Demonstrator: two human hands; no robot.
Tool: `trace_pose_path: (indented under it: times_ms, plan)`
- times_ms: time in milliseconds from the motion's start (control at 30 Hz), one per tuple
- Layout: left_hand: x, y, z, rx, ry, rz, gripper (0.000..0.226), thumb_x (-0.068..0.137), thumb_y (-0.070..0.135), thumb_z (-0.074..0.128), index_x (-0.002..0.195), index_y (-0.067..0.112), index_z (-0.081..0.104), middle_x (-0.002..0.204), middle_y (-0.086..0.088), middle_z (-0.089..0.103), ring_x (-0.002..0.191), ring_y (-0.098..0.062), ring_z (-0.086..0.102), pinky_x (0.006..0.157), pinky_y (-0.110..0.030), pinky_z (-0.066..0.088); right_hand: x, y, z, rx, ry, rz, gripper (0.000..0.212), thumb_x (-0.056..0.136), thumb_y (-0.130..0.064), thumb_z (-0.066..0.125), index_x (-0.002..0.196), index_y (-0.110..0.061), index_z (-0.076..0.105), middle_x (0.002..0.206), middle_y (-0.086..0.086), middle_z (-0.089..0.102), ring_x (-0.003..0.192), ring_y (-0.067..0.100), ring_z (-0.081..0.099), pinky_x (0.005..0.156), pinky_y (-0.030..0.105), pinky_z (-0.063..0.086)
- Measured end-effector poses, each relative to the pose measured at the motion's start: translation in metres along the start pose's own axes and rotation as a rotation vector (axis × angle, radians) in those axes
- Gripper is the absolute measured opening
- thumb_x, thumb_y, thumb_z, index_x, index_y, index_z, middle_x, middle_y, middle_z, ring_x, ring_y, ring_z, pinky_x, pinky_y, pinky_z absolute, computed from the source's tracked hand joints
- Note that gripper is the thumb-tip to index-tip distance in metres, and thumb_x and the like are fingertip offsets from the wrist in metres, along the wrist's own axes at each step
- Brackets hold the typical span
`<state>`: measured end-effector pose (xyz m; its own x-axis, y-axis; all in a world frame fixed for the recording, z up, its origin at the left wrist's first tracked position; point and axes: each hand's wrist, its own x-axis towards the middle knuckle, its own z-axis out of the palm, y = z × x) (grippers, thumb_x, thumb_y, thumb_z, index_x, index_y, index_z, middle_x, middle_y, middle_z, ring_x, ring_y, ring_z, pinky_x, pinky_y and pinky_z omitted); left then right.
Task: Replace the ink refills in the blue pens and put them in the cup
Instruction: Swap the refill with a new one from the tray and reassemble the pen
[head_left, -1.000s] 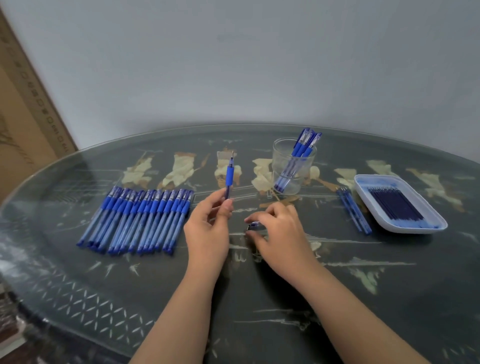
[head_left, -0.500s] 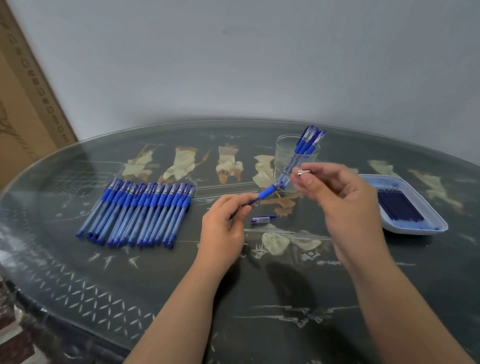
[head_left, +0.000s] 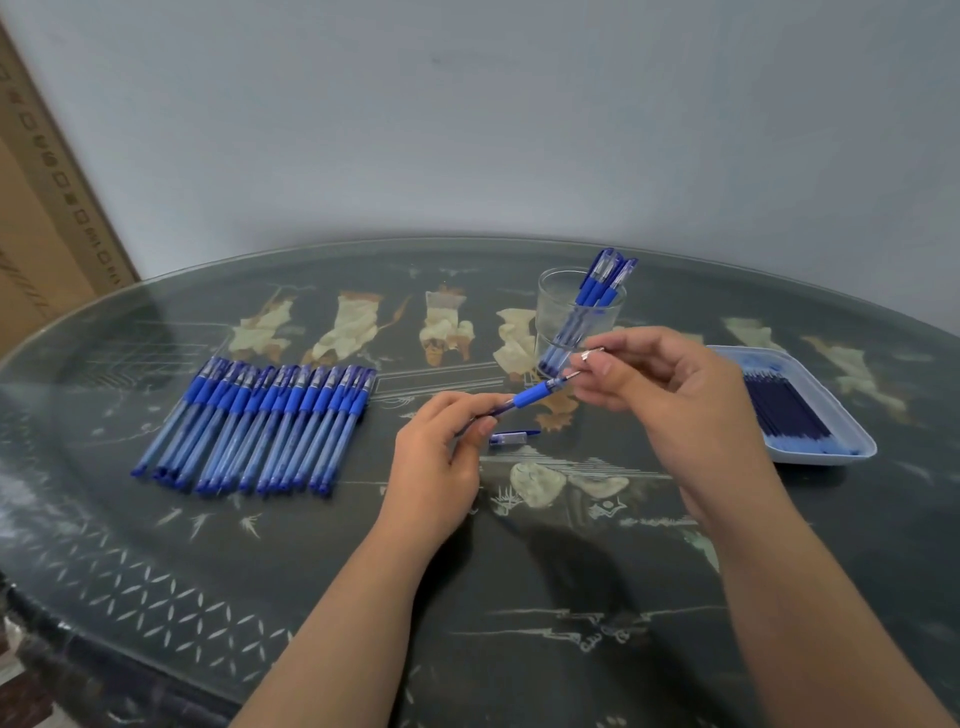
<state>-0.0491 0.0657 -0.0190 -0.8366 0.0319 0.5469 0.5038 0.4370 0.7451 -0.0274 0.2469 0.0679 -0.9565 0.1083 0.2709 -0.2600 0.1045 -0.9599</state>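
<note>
Left hand (head_left: 436, 457) grips the pen (head_left: 501, 410); right hand (head_left: 670, 395) pinches its metal tip (head_left: 592, 354). Light, stiff, likely slick: hold the rubber sleeve (head_left: 530, 398).

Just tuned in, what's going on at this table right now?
A person is part-way through one blue pen: the left hand grips its barrel, and the right hand pinches a small silvery piece at its tip end. A pen cap lies on the table below. A row of pens waits on the left, a few pens stand in the cup, and the refills sit in the tray.
</note>
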Motion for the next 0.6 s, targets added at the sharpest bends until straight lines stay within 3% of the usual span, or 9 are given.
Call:
trace_pose_path:
  times_ms: [233,367,500,600]
  plan:
    - [0.000,0.000,0.001,-0.029,0.011,0.011,0.038,0.089,-0.005,0.062,0.108,0.028,0.066,0.098,0.004,0.067,0.093,0.002,0.058,0.081,-0.005,0.042,-0.002,0.006,0.003,-0.179,-0.110,0.019,0.012,0.088,-0.006,0.069,0.095,-0.015,0.071,0.086,0.000,0.076,0.082,0.013,0.074,0.076,0.033,0.061]
    - [0.000,-0.001,0.001,-0.033,0.008,0.018,0.036,0.089,-0.005,0.063,0.108,0.026,0.068,0.098,0.004,0.067,0.093,0.000,0.059,0.081,-0.006,0.042,-0.002,0.009,0.006,-0.372,-0.075,-0.052,0.003,0.088,-0.023,0.070,0.091,-0.023,0.070,0.082,-0.006,0.073,0.080,0.007,0.070,0.076,0.030,0.060]
    - [-0.001,-0.001,0.002,-0.033,0.002,0.036,0.034,0.089,-0.005,0.063,0.108,0.022,0.069,0.097,0.003,0.068,0.092,-0.002,0.060,0.081,-0.007,0.044,-0.002,0.010,0.007,-0.498,-0.047,-0.075,0.020,0.082,-0.044,0.069,0.088,-0.026,0.064,0.076,-0.006,0.067,0.071,0.003,0.061,0.063,0.013,0.048]
    - [0.000,-0.001,0.002,-0.033,0.016,0.032,0.032,0.089,-0.005,0.063,0.107,0.021,0.070,0.097,0.003,0.068,0.092,0.000,0.060,0.080,-0.006,0.043,-0.001,0.011,0.006,-0.411,-0.083,-0.044,0.025,0.081,-0.038,0.073,0.103,-0.032,0.062,0.086,-0.008,0.067,0.077,-0.001,0.062,0.069,0.008,0.047]
